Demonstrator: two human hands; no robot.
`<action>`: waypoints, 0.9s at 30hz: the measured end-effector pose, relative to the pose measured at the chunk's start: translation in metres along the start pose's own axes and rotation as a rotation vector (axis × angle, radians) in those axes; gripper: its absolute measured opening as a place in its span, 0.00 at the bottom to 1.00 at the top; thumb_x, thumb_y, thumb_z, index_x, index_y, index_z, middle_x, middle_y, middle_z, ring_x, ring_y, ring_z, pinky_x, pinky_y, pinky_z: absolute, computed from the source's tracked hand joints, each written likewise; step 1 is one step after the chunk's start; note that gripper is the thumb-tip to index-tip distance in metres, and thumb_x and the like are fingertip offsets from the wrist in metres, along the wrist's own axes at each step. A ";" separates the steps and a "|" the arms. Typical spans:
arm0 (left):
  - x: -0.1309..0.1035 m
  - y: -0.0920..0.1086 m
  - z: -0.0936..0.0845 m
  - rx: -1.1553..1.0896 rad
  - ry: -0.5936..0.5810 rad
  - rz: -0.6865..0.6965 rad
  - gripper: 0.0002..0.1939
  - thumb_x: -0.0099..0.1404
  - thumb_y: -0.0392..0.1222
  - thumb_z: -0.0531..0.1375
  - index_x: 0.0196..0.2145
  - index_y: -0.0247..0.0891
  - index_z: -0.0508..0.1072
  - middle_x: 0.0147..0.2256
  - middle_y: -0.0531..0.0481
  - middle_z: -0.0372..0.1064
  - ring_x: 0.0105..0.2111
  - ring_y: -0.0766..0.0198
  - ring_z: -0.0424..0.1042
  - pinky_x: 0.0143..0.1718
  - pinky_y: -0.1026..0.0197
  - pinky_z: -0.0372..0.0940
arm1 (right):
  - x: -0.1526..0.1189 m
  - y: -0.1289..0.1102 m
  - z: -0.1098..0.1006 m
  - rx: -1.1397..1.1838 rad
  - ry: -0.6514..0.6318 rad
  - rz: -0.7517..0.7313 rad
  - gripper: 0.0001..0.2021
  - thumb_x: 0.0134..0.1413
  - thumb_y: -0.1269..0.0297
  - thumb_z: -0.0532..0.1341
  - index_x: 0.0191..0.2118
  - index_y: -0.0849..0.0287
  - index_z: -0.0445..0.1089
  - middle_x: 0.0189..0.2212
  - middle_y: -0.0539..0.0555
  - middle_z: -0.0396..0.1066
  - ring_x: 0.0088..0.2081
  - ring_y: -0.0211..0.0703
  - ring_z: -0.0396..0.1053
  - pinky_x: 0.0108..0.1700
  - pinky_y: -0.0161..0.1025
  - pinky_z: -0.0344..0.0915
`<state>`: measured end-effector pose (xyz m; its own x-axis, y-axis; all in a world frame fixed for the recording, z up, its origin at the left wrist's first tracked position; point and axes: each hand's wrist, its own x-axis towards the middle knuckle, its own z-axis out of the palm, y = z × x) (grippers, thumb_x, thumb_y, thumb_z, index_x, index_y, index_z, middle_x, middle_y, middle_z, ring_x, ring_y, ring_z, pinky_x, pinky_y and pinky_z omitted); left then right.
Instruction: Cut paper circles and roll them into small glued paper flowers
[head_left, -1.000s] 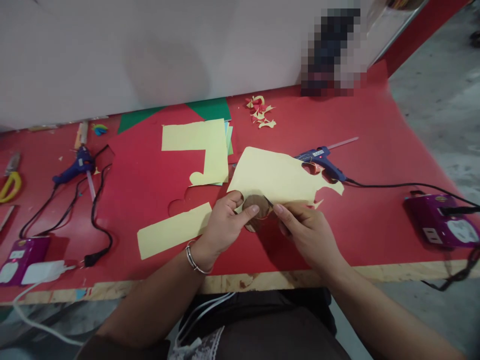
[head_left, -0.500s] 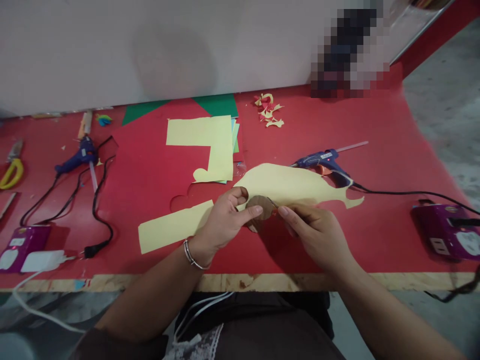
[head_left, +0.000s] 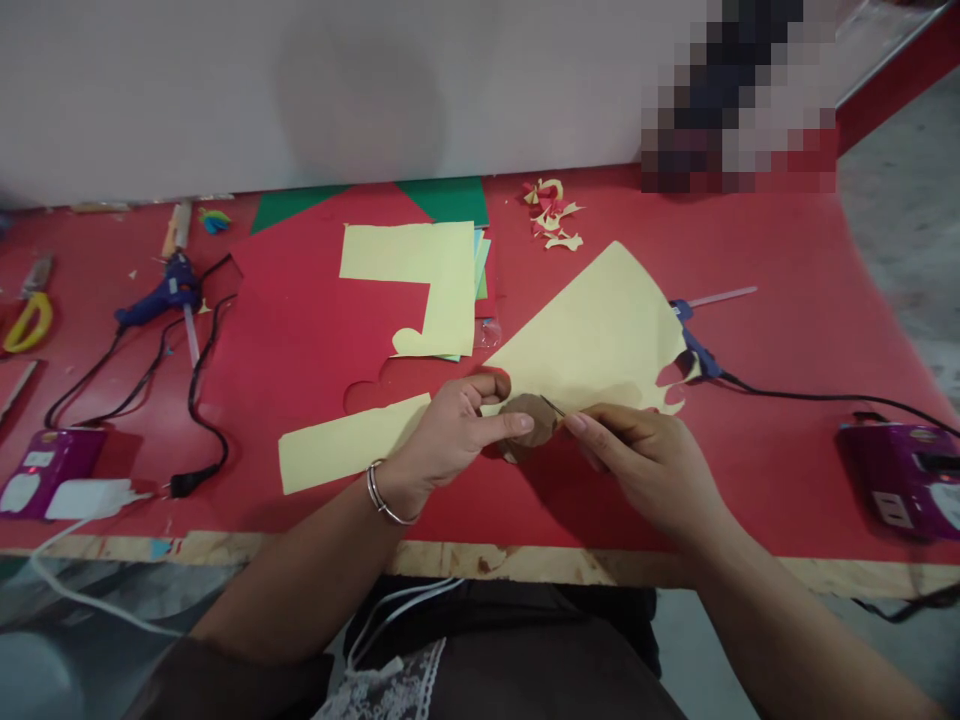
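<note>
My left hand [head_left: 476,425] is closed on a brown round disc [head_left: 541,418], with the thumb pressed flat on its face. The disc lies against the lower edge of a pale yellow paper sheet [head_left: 592,325], which is held along with it. Between the thumb and fingers of my right hand [head_left: 637,450] is a thin dark pointed tool [head_left: 552,404], its tip at the disc's right rim. Its exact kind is too small to make out. Curved notches mark the sheet's right end, and my fingers hide part of its lower edge.
Partly under the yellow sheet lies a blue glue gun [head_left: 697,350]; another glue gun [head_left: 169,290] is at left. Yellow cut paper [head_left: 450,290], a yellow strip [head_left: 345,440], paper scraps [head_left: 555,215], yellow-handled scissors [head_left: 30,318] and purple power blocks [head_left: 896,470] lie around on the red table.
The yellow sheet has turned and tilted up, so its far corner now points away from me and it covers more of the right glue gun. Both hands keep their grips.
</note>
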<state>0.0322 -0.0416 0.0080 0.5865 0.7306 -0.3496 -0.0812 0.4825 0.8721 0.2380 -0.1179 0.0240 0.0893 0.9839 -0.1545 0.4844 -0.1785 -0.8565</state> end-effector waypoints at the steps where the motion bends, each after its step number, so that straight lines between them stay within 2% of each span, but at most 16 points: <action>1: 0.000 0.000 -0.001 -0.001 0.000 -0.018 0.21 0.57 0.45 0.75 0.31 0.38 0.65 0.25 0.55 0.71 0.23 0.67 0.74 0.26 0.64 0.69 | 0.000 0.000 -0.001 -0.005 0.000 -0.005 0.32 0.64 0.32 0.59 0.23 0.55 0.69 0.17 0.49 0.63 0.22 0.37 0.59 0.24 0.37 0.56; 6: 0.000 -0.002 -0.004 -0.010 0.012 -0.085 0.20 0.57 0.46 0.75 0.35 0.37 0.69 0.25 0.53 0.76 0.22 0.65 0.76 0.27 0.63 0.68 | 0.002 0.004 -0.007 -0.041 -0.039 0.000 0.31 0.64 0.32 0.59 0.28 0.57 0.77 0.18 0.50 0.68 0.22 0.38 0.62 0.24 0.37 0.57; 11: -0.001 -0.004 -0.005 -0.030 0.044 -0.116 0.22 0.55 0.45 0.77 0.40 0.36 0.72 0.26 0.50 0.79 0.25 0.61 0.79 0.27 0.63 0.67 | 0.004 0.006 -0.008 -0.039 -0.068 0.017 0.31 0.64 0.31 0.58 0.28 0.57 0.77 0.18 0.51 0.69 0.21 0.38 0.63 0.23 0.36 0.58; 18: 0.000 -0.001 -0.003 -0.042 -0.029 -0.082 0.13 0.58 0.45 0.74 0.31 0.34 0.78 0.27 0.49 0.77 0.25 0.66 0.76 0.30 0.63 0.70 | 0.006 0.007 -0.007 0.023 -0.079 0.027 0.30 0.63 0.32 0.60 0.29 0.56 0.78 0.16 0.48 0.64 0.17 0.35 0.58 0.20 0.35 0.56; 21: -0.001 0.000 -0.001 -0.021 -0.031 -0.074 0.10 0.59 0.43 0.72 0.33 0.33 0.80 0.28 0.50 0.76 0.26 0.67 0.77 0.31 0.64 0.71 | 0.007 0.005 -0.008 0.001 -0.064 0.013 0.29 0.62 0.32 0.61 0.31 0.56 0.80 0.16 0.48 0.65 0.17 0.35 0.58 0.19 0.35 0.54; 27: -0.004 -0.002 0.000 -0.096 0.038 -0.168 0.20 0.57 0.46 0.74 0.43 0.36 0.75 0.27 0.51 0.76 0.22 0.62 0.77 0.23 0.59 0.75 | 0.011 0.008 -0.008 -0.038 -0.049 -0.024 0.31 0.62 0.31 0.60 0.29 0.55 0.79 0.15 0.48 0.64 0.17 0.35 0.58 0.20 0.35 0.53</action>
<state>0.0305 -0.0454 0.0073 0.5680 0.6522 -0.5019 -0.0622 0.6422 0.7640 0.2498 -0.1087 0.0195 0.0352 0.9867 -0.1587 0.5187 -0.1538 -0.8410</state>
